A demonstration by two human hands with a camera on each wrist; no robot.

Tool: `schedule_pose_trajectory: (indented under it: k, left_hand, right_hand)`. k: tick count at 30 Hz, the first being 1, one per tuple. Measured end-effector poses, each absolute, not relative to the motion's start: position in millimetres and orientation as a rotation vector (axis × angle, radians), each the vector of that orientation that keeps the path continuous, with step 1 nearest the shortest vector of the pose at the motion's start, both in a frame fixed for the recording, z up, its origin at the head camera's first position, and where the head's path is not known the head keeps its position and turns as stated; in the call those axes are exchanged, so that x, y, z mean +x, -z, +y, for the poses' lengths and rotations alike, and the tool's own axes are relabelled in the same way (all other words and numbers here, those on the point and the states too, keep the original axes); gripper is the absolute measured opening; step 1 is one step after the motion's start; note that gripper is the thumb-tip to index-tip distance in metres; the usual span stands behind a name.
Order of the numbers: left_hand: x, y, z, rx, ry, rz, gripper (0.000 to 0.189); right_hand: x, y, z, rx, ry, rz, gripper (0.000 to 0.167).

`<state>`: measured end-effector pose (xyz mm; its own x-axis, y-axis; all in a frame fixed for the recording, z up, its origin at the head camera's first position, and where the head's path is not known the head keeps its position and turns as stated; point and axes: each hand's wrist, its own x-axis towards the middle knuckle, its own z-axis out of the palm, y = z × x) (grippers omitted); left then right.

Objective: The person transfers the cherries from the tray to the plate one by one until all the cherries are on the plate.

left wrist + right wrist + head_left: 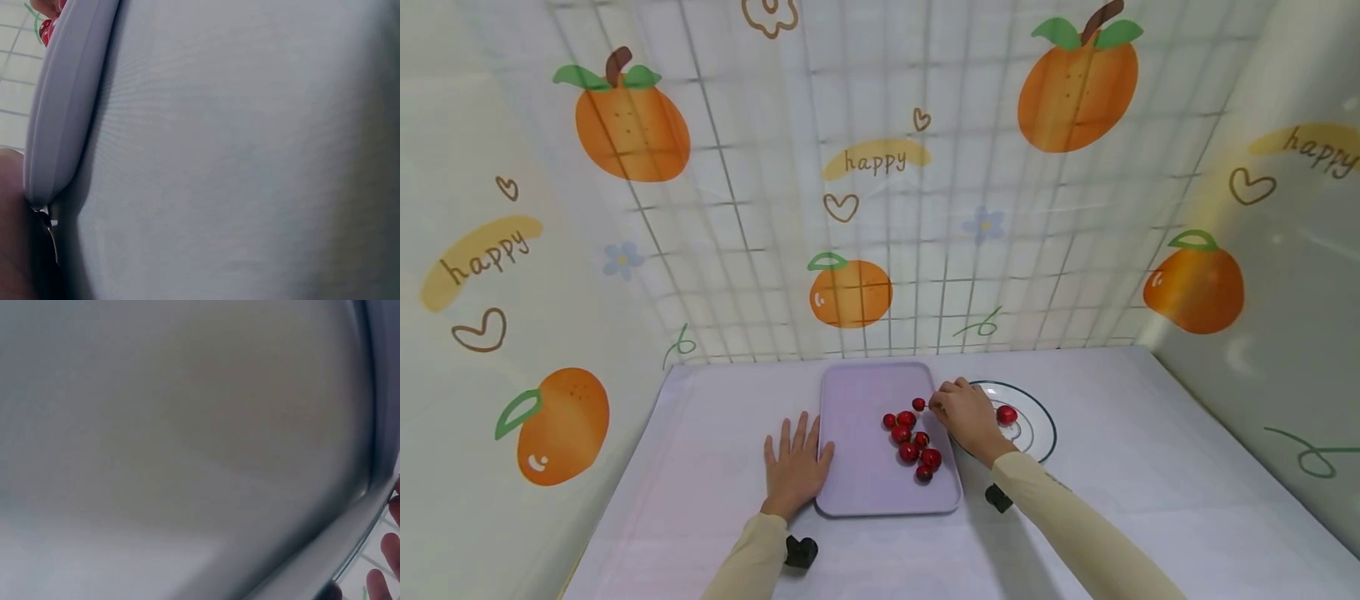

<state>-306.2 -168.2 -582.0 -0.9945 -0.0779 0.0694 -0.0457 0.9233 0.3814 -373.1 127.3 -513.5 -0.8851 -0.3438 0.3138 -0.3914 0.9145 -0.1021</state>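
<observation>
A lilac tray lies on the table with several red cherries grouped on its right half. Over the tray's right edge, my right hand pinches the thin stem of one cherry between thumb and fingertips. My left hand rests flat beside the tray's left edge, fingers spread, its thumb at the rim. Partly behind my right hand is a white plate with a dark rim, bearing a red cherry. In the right wrist view, only some fingertips appear at the right edge.
A white cloth covers the table. Fruit-printed curtains enclose the back and both sides, with a wire grid behind the rear one. Each wrist carries a small black device.
</observation>
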Motion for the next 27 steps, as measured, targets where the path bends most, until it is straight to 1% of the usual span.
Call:
schedule_pose_trajectory:
  k: [12,17,27]
  left_hand:
    - [-304.3,580.3,-167.6,0.099,0.603,-3.003,0.066]
    - [-304.6,582.6,-167.8,0.102,0.595,-3.003,0.066]
    - [-304.4,581.0,-167.6,0.108,0.578,-3.013,0.066]
  right_hand:
    - [-375.2,507.5,130.7,0.547,-0.252,-2.737,0.010]
    - [-374.8,507.8,138.8,0.547,-0.260,-2.694,0.008]
    - [-372.6,502.4,158.8,0.520,-0.240,-2.663,0.008]
